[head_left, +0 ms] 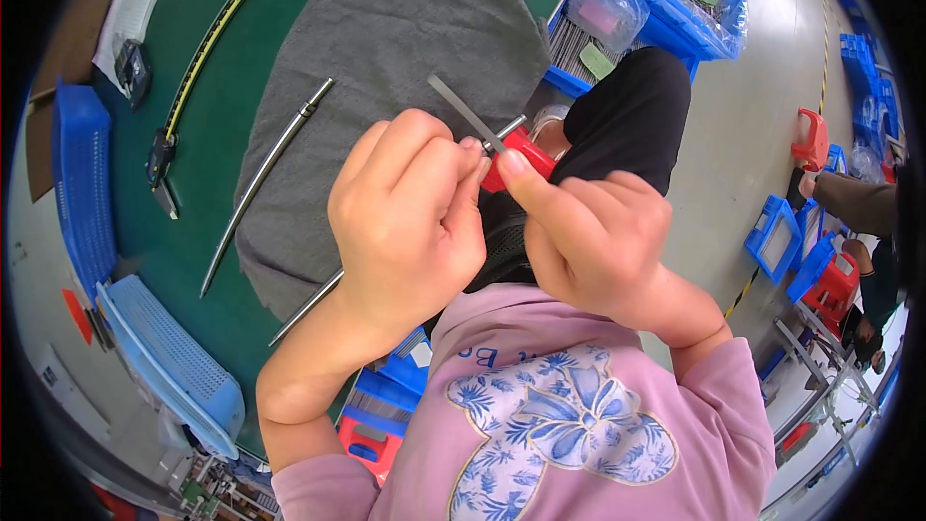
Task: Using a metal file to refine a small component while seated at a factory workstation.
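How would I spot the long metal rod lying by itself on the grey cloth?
Find the green table, then the grey cloth spread on it. The long metal rod lies slanted along the cloth's left edge, alone, untouched by the hands.

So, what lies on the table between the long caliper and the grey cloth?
Only bare green mat lies between the caliper and the cloth, in the head view.
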Available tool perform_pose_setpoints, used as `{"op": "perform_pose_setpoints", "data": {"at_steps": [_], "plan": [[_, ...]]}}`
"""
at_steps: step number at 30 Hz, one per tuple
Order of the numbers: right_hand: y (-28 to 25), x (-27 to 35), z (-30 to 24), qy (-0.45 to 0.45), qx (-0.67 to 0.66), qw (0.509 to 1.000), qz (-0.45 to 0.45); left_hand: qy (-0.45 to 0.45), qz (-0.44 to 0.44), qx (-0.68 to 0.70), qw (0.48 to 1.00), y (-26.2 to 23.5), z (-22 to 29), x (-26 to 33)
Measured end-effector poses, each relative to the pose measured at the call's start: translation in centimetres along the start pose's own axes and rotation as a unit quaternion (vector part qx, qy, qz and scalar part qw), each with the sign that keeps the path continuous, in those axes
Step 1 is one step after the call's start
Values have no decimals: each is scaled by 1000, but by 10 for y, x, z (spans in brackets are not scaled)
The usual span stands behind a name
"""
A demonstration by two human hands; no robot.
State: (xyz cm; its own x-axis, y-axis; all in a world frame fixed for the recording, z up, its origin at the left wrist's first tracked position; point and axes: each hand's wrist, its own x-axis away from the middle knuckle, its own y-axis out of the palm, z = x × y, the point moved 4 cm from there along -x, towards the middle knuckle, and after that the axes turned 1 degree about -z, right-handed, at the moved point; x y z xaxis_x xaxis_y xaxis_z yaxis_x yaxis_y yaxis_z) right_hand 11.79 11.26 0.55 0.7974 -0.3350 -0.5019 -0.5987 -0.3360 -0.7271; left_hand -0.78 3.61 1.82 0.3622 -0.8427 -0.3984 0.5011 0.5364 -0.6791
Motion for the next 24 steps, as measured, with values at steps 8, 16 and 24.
{"op": "perform_pose_setpoints", "data": {"at_steps": [8, 16, 24], "plan": [[-4, 5, -2, 23, -26, 999, -9, 6, -1, 0, 1000, 1, 0, 0], [5, 9, 3, -7, -15, 999, 41, 3, -3, -4, 1000, 0, 0, 0], [24, 15, 13, -37, -55, 990, 122, 6, -7, -6, 1000, 0, 1, -2]]}}
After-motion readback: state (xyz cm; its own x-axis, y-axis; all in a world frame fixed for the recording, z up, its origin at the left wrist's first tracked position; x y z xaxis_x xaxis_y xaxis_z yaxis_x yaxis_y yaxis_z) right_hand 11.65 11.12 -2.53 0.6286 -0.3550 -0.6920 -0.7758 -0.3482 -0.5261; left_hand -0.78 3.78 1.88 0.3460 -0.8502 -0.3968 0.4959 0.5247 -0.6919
